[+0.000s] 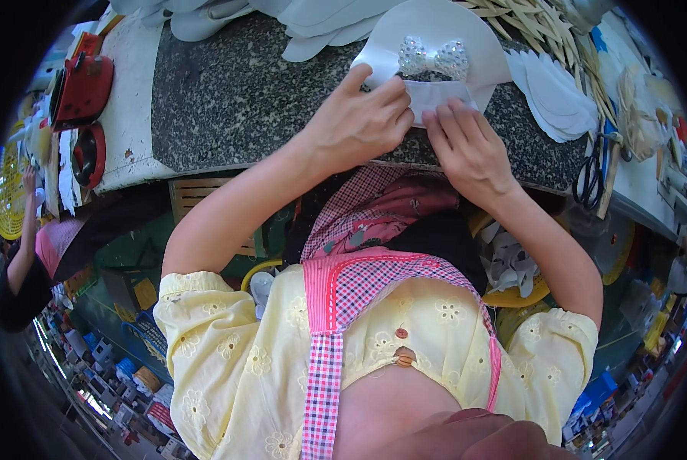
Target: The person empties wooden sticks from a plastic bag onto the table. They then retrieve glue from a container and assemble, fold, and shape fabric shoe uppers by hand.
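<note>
A white shoe upper (385, 34) with a sparkling rhinestone bow (433, 59) lies near the front edge of the speckled dark stone worktop (236, 92). Below the bow, a pale strip (435, 96) spans the opening of the upper. My left hand (362, 119) grips the left side of the upper and strip, its index finger raised and the other fingers bent inward. On the right end of the strip, the fingers of my right hand (470, 146) press close together; its thumb is hidden.
White cut pieces (320, 27) are heaped along the back, and a fanned stack of white pieces (552, 96) lies at right. Beyond it are beige strips (535, 27). A red device (86, 88) stands at far left. Scissors (588, 180) hang at the right edge. Another person's arm (25, 230) shows far left.
</note>
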The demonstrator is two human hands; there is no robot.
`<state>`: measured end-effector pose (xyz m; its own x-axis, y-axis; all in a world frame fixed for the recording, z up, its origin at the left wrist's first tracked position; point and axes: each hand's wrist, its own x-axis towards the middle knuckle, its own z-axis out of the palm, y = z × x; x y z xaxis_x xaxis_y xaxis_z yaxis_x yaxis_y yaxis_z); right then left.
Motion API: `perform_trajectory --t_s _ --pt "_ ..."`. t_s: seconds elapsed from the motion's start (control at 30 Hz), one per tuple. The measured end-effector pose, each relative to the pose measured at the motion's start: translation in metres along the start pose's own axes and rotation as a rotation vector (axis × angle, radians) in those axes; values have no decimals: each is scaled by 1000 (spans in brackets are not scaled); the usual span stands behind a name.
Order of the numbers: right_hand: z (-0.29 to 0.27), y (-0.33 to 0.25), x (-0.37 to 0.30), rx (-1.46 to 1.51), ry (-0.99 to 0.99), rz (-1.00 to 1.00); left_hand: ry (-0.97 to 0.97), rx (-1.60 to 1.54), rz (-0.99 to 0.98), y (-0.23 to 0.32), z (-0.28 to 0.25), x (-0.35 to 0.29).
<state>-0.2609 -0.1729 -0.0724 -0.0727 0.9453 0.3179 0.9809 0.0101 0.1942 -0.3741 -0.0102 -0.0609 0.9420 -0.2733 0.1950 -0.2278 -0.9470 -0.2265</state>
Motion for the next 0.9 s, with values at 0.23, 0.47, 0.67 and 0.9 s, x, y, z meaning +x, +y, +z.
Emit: perform_trajectory --t_s 0.23,0.47,0.67,0.9 --pt "3 21 -10 168 -81 51 181 210 -66 28 22 18" --pt "9 30 -19 137 -96 88 -75 -134 -9 12 4 38" --pt "7 25 -10 130 -169 124 -73 59 -23 35 10 25" --pt "8 30 4 4 -198 68 170 57 -46 35 23 19"
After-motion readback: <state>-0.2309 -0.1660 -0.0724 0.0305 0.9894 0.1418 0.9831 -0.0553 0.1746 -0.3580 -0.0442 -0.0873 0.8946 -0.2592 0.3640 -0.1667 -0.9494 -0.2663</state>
